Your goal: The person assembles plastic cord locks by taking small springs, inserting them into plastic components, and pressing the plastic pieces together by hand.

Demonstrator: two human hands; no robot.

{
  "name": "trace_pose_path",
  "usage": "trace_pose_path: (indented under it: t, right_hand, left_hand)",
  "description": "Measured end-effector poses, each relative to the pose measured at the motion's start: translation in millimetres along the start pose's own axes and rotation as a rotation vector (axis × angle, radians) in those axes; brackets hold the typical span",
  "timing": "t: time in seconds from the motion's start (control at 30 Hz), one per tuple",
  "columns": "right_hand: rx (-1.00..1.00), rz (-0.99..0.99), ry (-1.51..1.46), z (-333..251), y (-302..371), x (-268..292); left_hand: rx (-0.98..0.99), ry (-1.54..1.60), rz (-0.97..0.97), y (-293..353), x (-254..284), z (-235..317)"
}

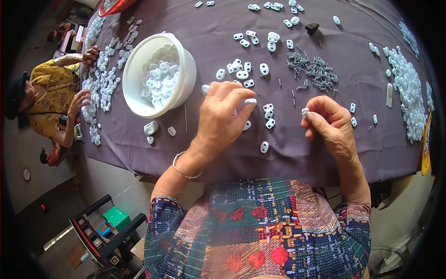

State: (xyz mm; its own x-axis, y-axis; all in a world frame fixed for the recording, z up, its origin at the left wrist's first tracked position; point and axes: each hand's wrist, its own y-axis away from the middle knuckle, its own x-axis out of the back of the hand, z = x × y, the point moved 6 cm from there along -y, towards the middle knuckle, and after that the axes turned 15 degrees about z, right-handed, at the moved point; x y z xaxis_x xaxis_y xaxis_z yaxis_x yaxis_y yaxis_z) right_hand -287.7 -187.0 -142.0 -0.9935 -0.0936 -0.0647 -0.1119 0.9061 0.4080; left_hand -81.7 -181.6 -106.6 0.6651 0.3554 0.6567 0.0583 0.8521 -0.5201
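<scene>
My left hand (222,114) is closed, with a white oval plastic piece (250,101) pinched between thumb and forefinger. To its right, my right hand (329,122) grips a small white plastic piece (304,112) at its fingertips. The two hands are apart, both over the dark cloth. Around them lie loose white two-hole pieces that look like cord lock parts (268,110), some singly and some in small groups. Beyond my right hand is a heap of small grey metal pins or springs (323,74); their exact kind is too small to tell.
A white tub (189,76) of white pieces stands left of my left hand. Heaps of white pieces (409,97) lie at the right edge, and others (104,83) at the left. A person in yellow (49,93) handles pieces there. A dark stone-like lump (311,29) sits far back.
</scene>
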Motion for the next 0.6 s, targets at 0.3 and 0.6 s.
trace_pose_path:
  t: [0.3,0.6]
  right_hand:
    - [-0.042,0.059,-0.052,4.7,-0.9,5.6]
    - [-0.025,0.034,-0.066,4.1,-9.0,5.5]
  left_hand:
    - [0.054,-0.116,0.028,1.2,21.9,-4.7]
    - [-0.077,-0.218,-0.014,-33.4,-22.3,-5.1]
